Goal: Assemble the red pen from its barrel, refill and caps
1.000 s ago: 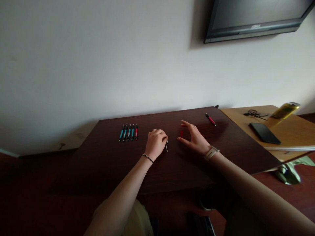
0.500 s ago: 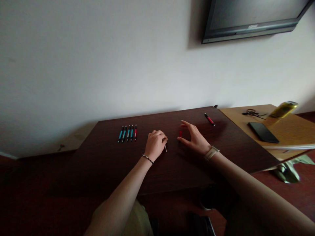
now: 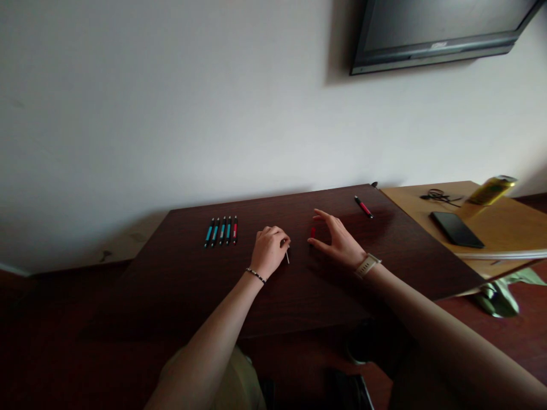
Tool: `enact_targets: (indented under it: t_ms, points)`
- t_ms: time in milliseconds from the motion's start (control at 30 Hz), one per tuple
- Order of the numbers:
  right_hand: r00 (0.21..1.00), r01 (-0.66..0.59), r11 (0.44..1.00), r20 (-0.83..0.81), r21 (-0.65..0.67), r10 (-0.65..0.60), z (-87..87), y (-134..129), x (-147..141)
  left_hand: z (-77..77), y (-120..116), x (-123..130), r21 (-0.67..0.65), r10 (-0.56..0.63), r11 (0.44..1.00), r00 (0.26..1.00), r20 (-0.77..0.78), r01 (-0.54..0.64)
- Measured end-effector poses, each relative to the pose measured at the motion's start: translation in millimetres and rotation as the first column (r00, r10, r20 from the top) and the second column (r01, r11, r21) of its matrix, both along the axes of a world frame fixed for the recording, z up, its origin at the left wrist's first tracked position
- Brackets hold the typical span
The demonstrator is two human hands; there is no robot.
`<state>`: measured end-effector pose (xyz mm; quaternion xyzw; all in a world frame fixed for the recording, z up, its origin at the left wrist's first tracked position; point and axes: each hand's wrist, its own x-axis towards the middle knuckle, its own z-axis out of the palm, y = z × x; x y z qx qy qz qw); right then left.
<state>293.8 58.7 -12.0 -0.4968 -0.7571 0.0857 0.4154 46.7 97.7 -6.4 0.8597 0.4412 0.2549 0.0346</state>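
My left hand (image 3: pixel 270 249) is closed over the dark table (image 3: pixel 265 310), its fingers pinched; a thin pale stick-like piece (image 3: pixel 288 257) pokes out below the fingertips. My right hand (image 3: pixel 339 242) is held with thumb and index finger spread apart, and a small red piece (image 3: pixel 313 232) lies between them on the table, apparently untouched. To the left, several pens lie upright in a row: blue ones (image 3: pixel 222 231) and, at the right end, a red one (image 3: pixel 235 230). Another red and black pen (image 3: pixel 363 206) rests slanted near the back right of the table.
Adjoining on the right is a light wooden table (image 3: pixel 410 199) with a black phone (image 3: pixel 456 229), a dark cable (image 3: pixel 440 196) and a yellow can (image 3: pixel 492 191). A television (image 3: pixel 436 34) hangs on the wall above. Green cloth (image 3: pixel 499 299) lies below the wooden table.
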Motion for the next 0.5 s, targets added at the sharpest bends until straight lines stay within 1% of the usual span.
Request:
enact_targets:
  t_ms: [133,500]
  points:
    - [1.0,0.005,1.0,0.008,-0.003,-0.005,-0.5,0.7,1.4,0.5,-0.6,0.4,-0.021,0.007,1.0,1.0,0.012,-0.007]
    - [1.0,0.008,1.0,0.014,-0.002,-0.008,-1.0,0.2,1.1,0.7,-3.5,0.4,-0.02,-0.011,1.0,1.0,-0.004,0.011]
